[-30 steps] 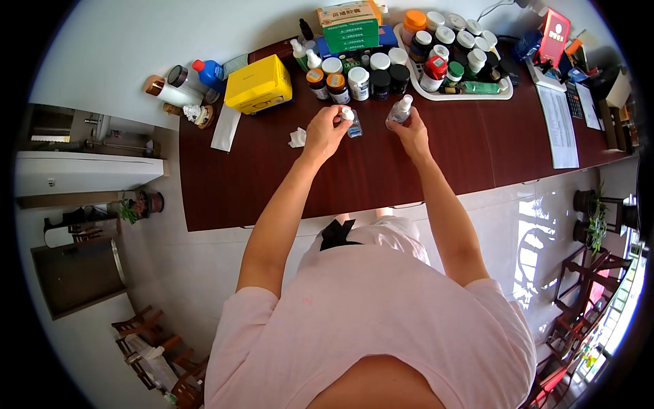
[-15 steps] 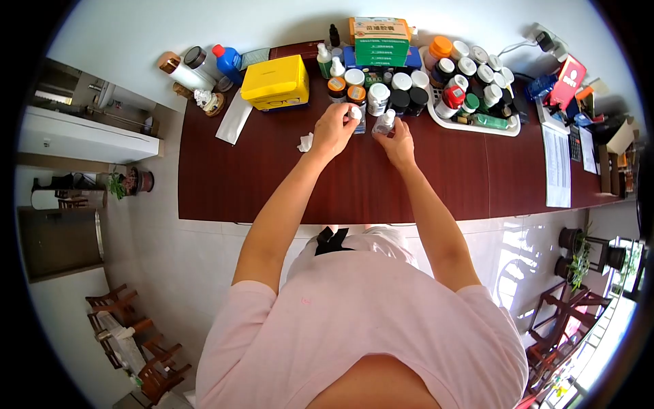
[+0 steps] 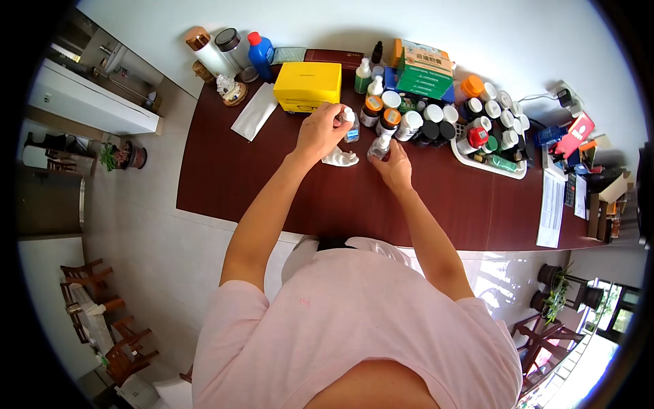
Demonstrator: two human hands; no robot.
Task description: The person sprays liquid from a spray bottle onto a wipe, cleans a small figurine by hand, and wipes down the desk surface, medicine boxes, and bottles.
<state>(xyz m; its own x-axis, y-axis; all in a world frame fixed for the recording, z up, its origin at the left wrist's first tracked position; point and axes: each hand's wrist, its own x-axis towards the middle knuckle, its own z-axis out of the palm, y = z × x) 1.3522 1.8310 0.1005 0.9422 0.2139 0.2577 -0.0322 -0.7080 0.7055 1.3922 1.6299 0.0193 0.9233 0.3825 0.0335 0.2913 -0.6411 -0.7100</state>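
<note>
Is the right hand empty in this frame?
No, the right hand grips a small clear bottle with a white top.

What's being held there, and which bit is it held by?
The left grip pinches a white cap; whether it's on the clear bottle below, I can't tell. The right grip holds a white-topped bottle by its body.

Left of the smooth yellow box (image 3: 308,78) lies a matt white paper strip (image 3: 255,112); right of it, two small bottles (image 3: 379,146) look like clear, shiny plastic. In front, crumpled tissue (image 3: 340,159) rests on a glossy, wood-look tabletop (image 3: 470,211).
</note>
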